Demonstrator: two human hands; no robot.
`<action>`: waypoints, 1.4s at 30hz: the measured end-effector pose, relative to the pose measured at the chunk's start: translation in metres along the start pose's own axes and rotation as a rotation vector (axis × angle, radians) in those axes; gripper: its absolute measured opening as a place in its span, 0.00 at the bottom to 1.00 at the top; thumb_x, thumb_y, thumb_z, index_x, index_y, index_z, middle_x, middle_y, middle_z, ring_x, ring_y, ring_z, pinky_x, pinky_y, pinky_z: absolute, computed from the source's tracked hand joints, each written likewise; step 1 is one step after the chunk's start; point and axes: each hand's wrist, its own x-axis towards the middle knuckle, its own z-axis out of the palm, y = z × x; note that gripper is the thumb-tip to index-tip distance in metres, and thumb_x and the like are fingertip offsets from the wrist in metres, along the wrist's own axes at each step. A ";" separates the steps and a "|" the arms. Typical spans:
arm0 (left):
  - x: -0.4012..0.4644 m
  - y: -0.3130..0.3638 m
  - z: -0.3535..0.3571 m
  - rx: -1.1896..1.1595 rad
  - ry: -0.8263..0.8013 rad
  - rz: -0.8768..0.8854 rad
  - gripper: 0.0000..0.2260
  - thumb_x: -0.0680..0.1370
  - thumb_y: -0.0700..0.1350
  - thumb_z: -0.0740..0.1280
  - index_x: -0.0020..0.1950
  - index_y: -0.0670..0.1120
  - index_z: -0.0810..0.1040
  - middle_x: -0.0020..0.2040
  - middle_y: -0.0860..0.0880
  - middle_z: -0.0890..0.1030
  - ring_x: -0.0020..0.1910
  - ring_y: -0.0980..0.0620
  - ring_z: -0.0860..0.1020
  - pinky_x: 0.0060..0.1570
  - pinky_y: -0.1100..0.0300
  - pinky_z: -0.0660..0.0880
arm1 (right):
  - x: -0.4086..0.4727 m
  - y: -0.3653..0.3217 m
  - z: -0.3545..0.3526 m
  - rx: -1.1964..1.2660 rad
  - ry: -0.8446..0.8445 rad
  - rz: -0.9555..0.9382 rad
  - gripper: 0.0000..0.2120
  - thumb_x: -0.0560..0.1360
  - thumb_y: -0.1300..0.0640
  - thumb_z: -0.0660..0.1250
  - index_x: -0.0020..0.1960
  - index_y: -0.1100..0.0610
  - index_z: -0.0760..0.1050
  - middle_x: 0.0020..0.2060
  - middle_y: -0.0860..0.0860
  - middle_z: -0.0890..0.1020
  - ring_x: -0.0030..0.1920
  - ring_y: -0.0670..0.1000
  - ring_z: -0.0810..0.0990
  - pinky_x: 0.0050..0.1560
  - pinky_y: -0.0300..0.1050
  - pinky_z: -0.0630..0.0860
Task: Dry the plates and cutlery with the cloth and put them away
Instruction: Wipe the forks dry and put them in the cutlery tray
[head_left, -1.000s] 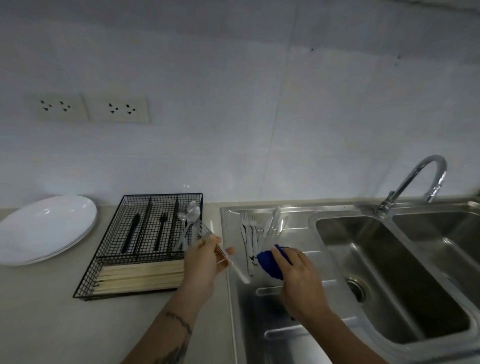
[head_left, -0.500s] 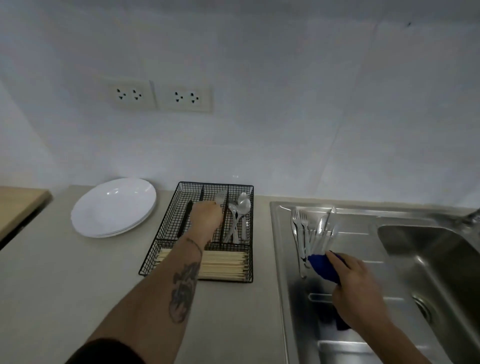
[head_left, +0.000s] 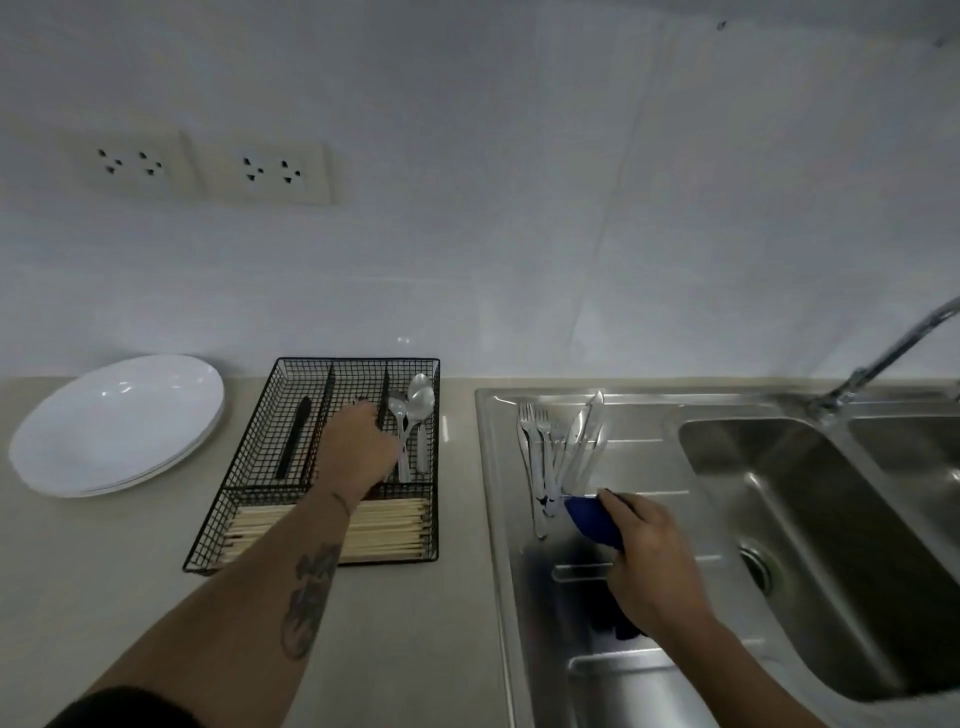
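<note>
Fingers (head_left: 370, 415) of left hand (head_left: 358, 449) inside wire tray (head_left: 260, 467), grasp unclear; right hand (head_left: 652, 561) clenches blue cloth (head_left: 592, 519) right of tray, beside wet cutlery (head_left: 561, 452); plates (head_left: 117, 423) left of tray.

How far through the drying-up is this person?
Partway, it seems. Done: white plates stacked on the counter, spoons and a black knife in the wire tray. In hand: the left hand reaches into the tray's middle slot; the right hand grips the blue cloth. Left: forks and knives on the drainboard.
</note>
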 end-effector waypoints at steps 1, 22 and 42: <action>-0.004 0.008 0.007 -0.008 0.044 0.081 0.10 0.72 0.36 0.66 0.51 0.46 0.79 0.48 0.47 0.79 0.45 0.48 0.77 0.42 0.57 0.74 | -0.001 0.003 -0.001 0.005 0.001 0.013 0.32 0.66 0.68 0.71 0.69 0.57 0.72 0.61 0.55 0.78 0.60 0.56 0.74 0.62 0.52 0.73; -0.045 0.134 0.165 0.127 -0.166 -0.061 0.12 0.75 0.43 0.69 0.57 0.42 0.75 0.54 0.44 0.77 0.50 0.45 0.79 0.46 0.56 0.78 | -0.012 0.087 0.005 0.121 0.060 0.045 0.35 0.56 0.73 0.65 0.62 0.59 0.78 0.55 0.54 0.81 0.53 0.59 0.79 0.54 0.46 0.74; -0.109 0.133 0.048 0.163 -0.285 0.213 0.05 0.75 0.42 0.65 0.48 0.49 0.79 0.44 0.52 0.79 0.42 0.54 0.77 0.39 0.61 0.71 | 0.023 0.014 -0.039 0.207 0.222 -0.120 0.34 0.61 0.72 0.73 0.66 0.57 0.75 0.60 0.54 0.78 0.59 0.56 0.75 0.59 0.45 0.74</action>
